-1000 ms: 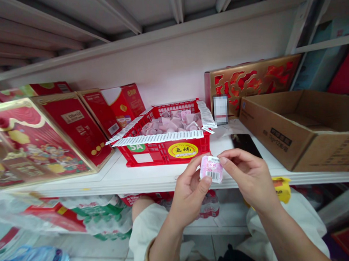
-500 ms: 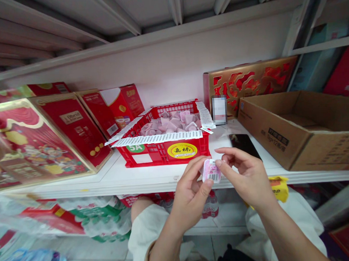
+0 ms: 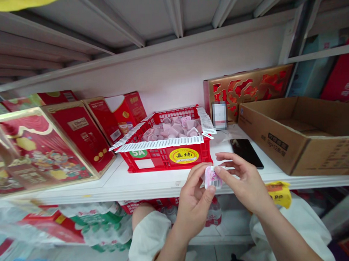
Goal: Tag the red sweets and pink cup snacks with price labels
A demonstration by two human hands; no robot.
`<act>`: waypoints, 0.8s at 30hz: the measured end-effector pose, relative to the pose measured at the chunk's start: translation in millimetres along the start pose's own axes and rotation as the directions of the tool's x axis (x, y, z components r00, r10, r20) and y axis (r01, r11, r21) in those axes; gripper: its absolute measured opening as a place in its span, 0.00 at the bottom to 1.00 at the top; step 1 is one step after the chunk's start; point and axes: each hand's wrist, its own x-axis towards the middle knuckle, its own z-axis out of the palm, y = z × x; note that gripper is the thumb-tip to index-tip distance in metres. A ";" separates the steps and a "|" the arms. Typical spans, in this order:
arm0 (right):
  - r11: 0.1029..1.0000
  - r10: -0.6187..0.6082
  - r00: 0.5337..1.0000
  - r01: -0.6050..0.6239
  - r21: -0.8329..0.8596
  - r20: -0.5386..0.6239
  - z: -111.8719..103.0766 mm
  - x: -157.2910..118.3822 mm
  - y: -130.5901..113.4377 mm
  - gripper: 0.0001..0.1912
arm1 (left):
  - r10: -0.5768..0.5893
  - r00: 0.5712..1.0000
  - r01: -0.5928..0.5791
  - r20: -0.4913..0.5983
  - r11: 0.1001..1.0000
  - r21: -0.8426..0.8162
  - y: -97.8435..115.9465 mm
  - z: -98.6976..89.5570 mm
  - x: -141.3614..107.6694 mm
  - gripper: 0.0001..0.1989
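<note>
My left hand [image 3: 192,201] holds a small pink jelly cup [image 3: 213,178] between thumb and fingers, its printed lid with a barcode facing me. At the lid's top edge, the thumb of my right hand [image 3: 243,181] presses near a small white label, while its fingers curl at the far side of the cup. Behind both hands stands a red plastic crate [image 3: 161,160] with more pink jelly cups [image 3: 174,128] heaped inside. White printed label strips [image 3: 160,144] hang along the crate's rim.
To the right lie a black phone [image 3: 246,153] and an open cardboard box [image 3: 280,144]. A blurred upright screen [image 3: 219,116] leans before a gold-red box [image 3: 248,87]. Red gift boxes [image 3: 78,131] stand at left. A shelf hangs overhead; bottles [image 3: 94,220] sit below.
The view has tilted up slightly, so everything sits lower in the picture and a yellow edge shows at the top left. Both hands stay at the jelly cup, with little movement.
</note>
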 end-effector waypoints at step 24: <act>0.906 0.081 0.996 -0.089 0.413 0.038 5.9 -6.4 -0.3 0.17 | -0.201 0.980 0.188 0.015 0.886 -0.423 -9.1 9.3 -5.6 0.17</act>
